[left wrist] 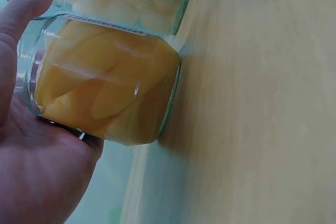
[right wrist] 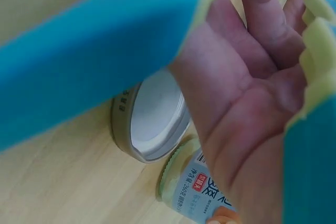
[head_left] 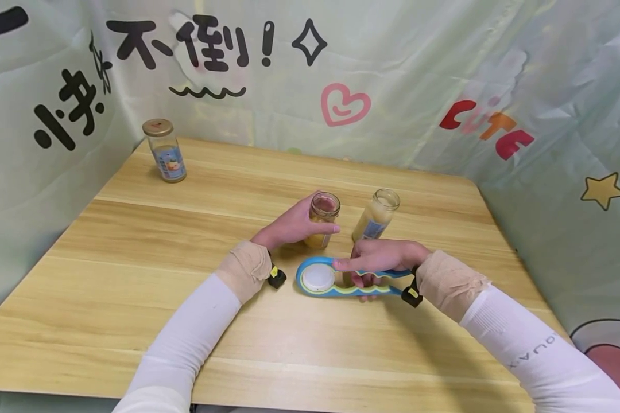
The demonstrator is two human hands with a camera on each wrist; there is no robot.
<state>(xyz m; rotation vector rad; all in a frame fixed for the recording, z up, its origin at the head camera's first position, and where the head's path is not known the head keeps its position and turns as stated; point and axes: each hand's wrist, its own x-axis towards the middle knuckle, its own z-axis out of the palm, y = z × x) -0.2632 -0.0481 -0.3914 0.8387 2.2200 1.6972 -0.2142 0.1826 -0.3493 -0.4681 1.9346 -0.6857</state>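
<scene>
My left hand (head_left: 294, 223) grips an open glass jar (head_left: 317, 235), its thumb along the near side. Yellow-orange fruit pieces (left wrist: 105, 77) fill it in the left wrist view. In my right hand (head_left: 379, 257) is a blue and yellow jar opener (head_left: 341, 291). The thumb lies on one handle and fingers pass between the handles. A white disc (head_left: 318, 277) sits inside the opener's loop. Just behind that hand stands a second open jar (head_left: 374, 218) with pale contents. The right wrist view shows a gold-rimmed lid (right wrist: 152, 119), white inside, near a labelled jar (right wrist: 194, 182).
A third jar (head_left: 166, 155), with a gold lid on, stands at the table's far left corner. The wooden table (head_left: 134, 275) is bordered at the back and sides by a printed cloth (head_left: 403, 74).
</scene>
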